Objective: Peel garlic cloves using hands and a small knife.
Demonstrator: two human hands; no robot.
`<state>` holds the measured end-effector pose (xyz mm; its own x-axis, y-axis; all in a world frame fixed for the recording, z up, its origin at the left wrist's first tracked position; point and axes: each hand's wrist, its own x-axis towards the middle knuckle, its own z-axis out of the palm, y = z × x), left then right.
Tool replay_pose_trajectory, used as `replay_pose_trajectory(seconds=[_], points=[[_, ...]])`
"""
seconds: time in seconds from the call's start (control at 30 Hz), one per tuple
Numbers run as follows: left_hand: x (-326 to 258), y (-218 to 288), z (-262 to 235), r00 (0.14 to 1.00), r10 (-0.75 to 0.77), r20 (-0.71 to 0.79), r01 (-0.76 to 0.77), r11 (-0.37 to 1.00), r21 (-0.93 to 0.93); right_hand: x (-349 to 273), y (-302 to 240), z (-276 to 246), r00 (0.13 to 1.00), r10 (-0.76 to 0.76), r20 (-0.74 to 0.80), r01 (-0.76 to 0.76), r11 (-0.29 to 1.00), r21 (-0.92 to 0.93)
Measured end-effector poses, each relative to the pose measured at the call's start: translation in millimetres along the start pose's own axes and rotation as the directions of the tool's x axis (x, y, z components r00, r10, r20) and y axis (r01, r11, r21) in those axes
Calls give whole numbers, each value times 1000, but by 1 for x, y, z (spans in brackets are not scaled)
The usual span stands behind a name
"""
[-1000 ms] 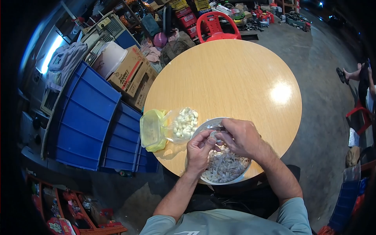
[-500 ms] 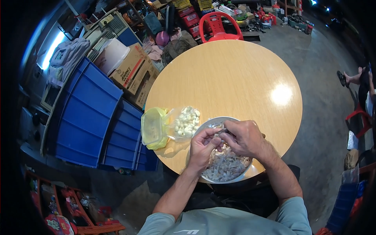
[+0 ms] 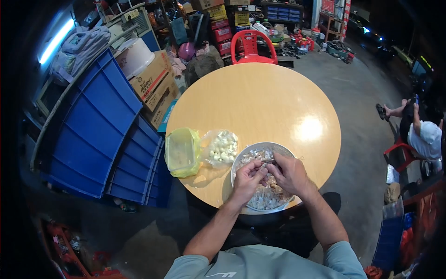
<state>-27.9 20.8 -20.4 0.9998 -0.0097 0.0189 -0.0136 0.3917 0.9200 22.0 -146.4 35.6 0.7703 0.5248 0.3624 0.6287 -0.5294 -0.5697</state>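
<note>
A round white bowl (image 3: 236, 188) stands at the table's near edge, filled with thin, pale, purplish papery skins (image 3: 267, 197) that look like garlic peel. Over it, my left hand (image 3: 251, 180) and my right hand (image 3: 289, 173) meet with fingertips pinched together. Something small is between them, mostly hidden by the fingers; a bit of dark edge shows at the right fingertips. Left of the bowl lies a clear plastic bag (image 3: 222, 148) of peeled white garlic cloves. Beside the bag sits a clear plastic tub (image 3: 181, 151) wrapped in a yellow-green bag.
The round wooden table (image 3: 251, 102) carries these things. A red plastic chair (image 3: 254, 46) stands at its far side. Large blue panels (image 3: 93, 130) and cardboard boxes (image 3: 151, 79) flank it on the left. At the far right a person (image 3: 423, 135) sits on a red chair.
The whole view has shifted, so more of the far floor and the seated person shows. My hands stay together above the bowl, with fingers slightly moved.
</note>
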Motion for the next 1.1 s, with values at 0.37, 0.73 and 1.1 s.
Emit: replay_pose_trajectory(seconds=[0.37,0.73,1.1], points=[[-27,11,-2,980,-72,184,102,982,-160,-41,-38,9,977,153,-146,-147,988,54],[-32,-3,-26,969,-122,214,159,973,-169,-49,-47,26,949,306,-73,-294,946,138],[-7,-16,-9,965,-232,125,254,946,-201,-40,-6,28,924,381,29,-375,890,258]])
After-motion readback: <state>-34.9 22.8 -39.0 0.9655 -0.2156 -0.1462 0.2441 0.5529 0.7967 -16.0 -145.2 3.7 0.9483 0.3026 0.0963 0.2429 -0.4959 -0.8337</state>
